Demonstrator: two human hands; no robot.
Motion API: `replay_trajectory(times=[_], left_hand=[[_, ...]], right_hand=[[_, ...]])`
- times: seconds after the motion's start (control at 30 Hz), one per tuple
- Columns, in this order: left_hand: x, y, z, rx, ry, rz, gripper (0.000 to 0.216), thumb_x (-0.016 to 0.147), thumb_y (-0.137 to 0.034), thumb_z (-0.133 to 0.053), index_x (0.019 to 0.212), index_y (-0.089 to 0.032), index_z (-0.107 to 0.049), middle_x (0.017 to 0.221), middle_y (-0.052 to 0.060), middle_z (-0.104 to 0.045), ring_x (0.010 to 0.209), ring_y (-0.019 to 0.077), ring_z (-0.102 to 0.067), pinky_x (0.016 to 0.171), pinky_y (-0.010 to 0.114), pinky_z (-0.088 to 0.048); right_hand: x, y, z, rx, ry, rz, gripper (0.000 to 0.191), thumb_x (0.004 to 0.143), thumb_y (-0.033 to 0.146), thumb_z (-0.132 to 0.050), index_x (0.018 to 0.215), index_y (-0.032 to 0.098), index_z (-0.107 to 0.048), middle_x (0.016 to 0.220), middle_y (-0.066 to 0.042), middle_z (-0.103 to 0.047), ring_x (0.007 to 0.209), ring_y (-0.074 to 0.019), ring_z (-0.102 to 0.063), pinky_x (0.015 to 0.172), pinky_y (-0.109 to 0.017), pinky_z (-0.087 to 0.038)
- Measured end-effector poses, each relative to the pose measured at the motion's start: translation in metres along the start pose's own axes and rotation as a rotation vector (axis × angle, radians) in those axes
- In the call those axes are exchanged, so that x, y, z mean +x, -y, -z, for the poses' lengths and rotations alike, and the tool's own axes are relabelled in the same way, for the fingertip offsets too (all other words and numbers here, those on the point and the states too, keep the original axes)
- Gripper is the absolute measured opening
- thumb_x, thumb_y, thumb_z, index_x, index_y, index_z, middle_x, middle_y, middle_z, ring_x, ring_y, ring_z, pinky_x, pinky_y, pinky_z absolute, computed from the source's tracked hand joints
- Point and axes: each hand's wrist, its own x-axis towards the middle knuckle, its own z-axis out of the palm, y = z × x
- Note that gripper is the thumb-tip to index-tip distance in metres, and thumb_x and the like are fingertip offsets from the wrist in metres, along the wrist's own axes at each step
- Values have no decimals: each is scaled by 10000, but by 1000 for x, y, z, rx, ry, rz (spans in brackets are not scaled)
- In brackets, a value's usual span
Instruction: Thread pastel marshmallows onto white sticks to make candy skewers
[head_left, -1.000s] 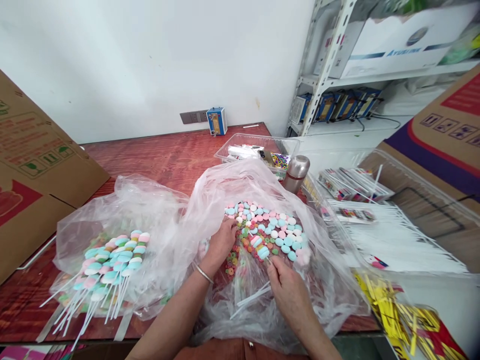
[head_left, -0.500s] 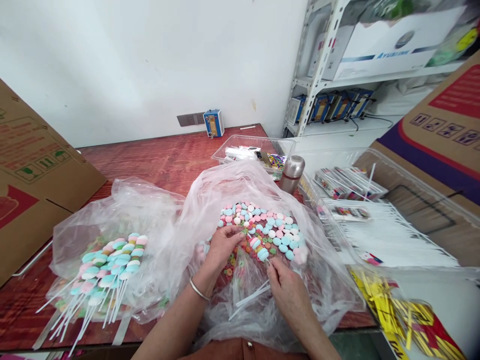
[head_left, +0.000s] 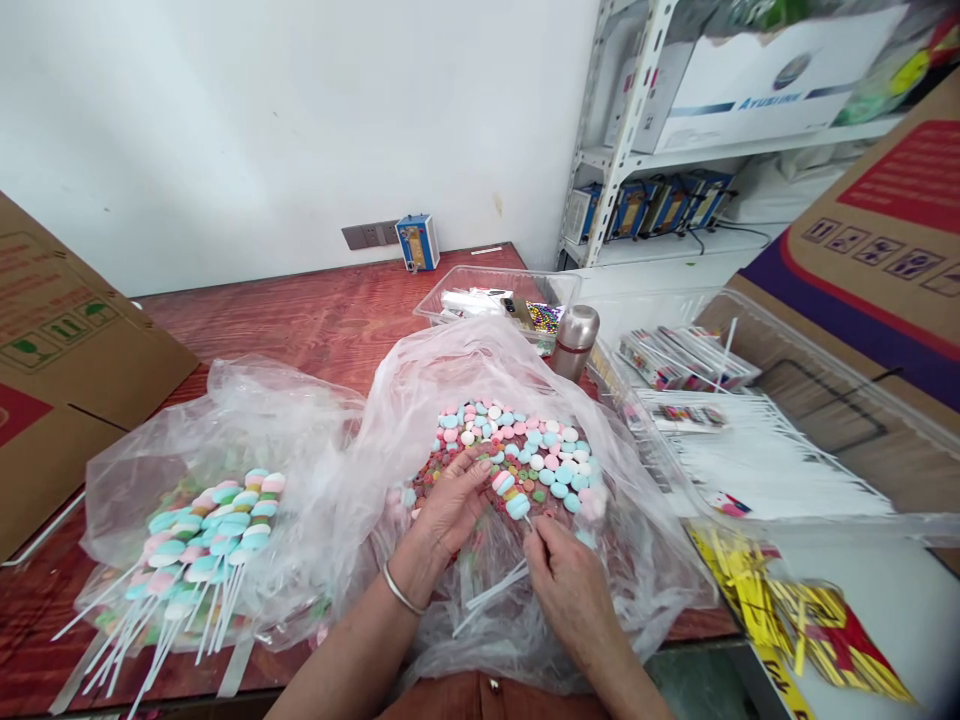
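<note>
In my right hand (head_left: 566,570), closed fingers grip the white stick of a candy skewer (head_left: 513,497), which is tilted up to the left. Blue, pink and yellowish sweets are threaded on its upper part. My left hand (head_left: 454,500) is just left of the skewer's tip, palm partly turned up, thumb and fingers drawn together; whatever lies between the fingertips is too small to make out. Pink, blue and white marshmallows (head_left: 559,462) and small coloured ring candies (head_left: 536,482) lie around both hands on a clear plastic bag (head_left: 420,360). Loose white sticks (head_left: 491,595) rest below.
Finished-looking candy skewers (head_left: 214,535) are piled on another plastic bag (head_left: 247,390) at left. A steel flask (head_left: 576,340) and a clear tray (head_left: 442,285) stand behind. To the right is a bin of white sticks (head_left: 780,470), with yellow ties (head_left: 750,585) nearer. Cardboard boxes (head_left: 82,330) flank the table.
My left hand has turned its palm upward and its fingers have drawn slightly back from the candies. My right hand keeps holding the skewer. The whole view has shifted a little.
</note>
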Motion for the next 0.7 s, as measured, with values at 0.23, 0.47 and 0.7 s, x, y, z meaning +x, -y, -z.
replay_trajectory(times=[0.23,0.47,0.7], left_hand=[[-21,3,-37,-112,84,12,265,815,-416,-689,888,-166,-639,859,33,-635,794,160,-628,793,304,-521],[-29,28,-48,-24,-24,-114,314,823,-458,-664,714,-187,-548,661,-22,-542,627,107,-515,701,245,-492],[-30,47,-44,78,-64,-105,342,800,-505,-686,777,-180,-581,779,8,-619,730,135,-578,764,262,-497]], right_hand=[[-7,8,-4,26,-1,45,317,966,224,-295,878,211,-599,777,-42,-676,707,-198,-653,620,-283,-444],[-16,10,-6,-10,32,-21,355,998,227,-276,1048,179,-625,793,-66,-724,714,-210,-694,605,-273,-438],[-12,7,-7,74,46,-49,387,998,244,-272,1049,177,-649,892,-93,-747,788,-209,-696,662,-272,-458]])
